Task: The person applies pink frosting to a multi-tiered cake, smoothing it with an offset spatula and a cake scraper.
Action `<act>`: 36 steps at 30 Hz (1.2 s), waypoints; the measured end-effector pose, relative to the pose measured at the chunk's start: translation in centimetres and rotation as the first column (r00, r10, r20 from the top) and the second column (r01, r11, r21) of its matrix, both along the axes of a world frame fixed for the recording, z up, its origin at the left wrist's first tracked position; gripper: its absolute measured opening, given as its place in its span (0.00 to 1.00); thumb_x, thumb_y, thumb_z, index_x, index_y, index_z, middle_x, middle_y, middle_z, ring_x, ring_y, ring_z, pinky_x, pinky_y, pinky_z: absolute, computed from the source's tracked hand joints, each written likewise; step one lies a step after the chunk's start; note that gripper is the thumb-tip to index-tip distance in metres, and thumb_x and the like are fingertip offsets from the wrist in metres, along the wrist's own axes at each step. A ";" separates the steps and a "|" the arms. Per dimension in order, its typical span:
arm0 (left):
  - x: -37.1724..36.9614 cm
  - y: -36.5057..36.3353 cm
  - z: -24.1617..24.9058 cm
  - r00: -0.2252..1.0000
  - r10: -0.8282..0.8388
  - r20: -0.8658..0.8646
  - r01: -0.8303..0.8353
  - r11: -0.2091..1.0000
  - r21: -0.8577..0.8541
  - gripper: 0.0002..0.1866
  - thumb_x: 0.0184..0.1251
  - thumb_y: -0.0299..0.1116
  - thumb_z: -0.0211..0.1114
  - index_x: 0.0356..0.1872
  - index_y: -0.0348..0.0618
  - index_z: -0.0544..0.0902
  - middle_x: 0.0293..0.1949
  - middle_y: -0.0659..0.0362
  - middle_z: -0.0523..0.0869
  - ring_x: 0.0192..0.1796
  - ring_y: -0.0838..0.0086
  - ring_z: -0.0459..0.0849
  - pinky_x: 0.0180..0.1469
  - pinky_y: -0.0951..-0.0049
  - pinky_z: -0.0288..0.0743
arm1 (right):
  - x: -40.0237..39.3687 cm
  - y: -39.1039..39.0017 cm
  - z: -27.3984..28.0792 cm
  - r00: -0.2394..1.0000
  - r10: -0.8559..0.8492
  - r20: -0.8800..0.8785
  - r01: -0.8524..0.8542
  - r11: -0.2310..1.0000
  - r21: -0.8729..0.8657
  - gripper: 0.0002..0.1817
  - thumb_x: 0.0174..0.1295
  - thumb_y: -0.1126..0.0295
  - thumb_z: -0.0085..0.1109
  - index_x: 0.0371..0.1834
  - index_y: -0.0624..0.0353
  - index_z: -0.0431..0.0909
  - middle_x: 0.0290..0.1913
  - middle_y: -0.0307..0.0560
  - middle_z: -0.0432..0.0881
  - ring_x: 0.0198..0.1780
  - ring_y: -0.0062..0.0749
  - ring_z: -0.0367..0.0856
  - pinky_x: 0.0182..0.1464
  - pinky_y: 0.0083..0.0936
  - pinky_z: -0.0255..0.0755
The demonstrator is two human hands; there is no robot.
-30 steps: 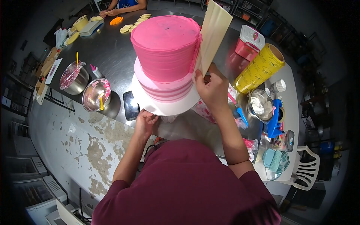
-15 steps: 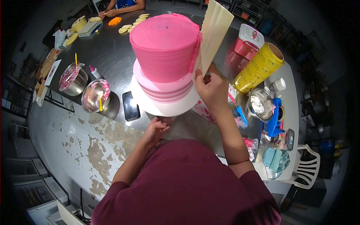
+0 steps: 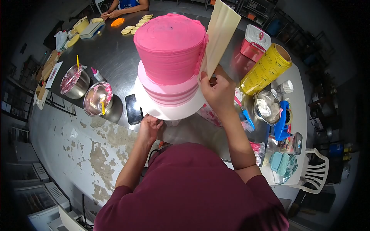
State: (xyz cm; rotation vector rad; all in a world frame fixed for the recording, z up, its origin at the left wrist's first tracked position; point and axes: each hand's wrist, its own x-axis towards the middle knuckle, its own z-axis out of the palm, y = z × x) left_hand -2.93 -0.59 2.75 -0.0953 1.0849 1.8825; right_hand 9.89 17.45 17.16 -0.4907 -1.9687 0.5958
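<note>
Pink icing meets a scraper (image 3: 219, 34) gripped upright in the right hand (image 3: 219, 92); the left hand (image 3: 149, 126), fingers curled on the board (image 3: 169, 111), should turn steadily.

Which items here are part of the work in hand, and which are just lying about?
In use: cake, scraper in right hand, white board touched by left hand.
Lying about: phone, two bowls, yellow roll, pink box, blue tool.
</note>
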 end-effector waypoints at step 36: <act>3.1 0.0 -0.1 0.914 -0.405 0.003 0.403 0.909 -0.106 0.26 0.44 0.24 0.54 0.51 0.39 0.65 0.46 0.57 0.74 0.45 0.72 0.74 0.49 0.71 0.67 | -0.3 -0.1 0.2 1.000 -0.002 0.003 0.002 1.000 0.000 0.08 0.51 0.75 0.54 0.34 0.66 0.72 0.26 0.52 0.79 0.23 0.34 0.82 0.23 0.22 0.72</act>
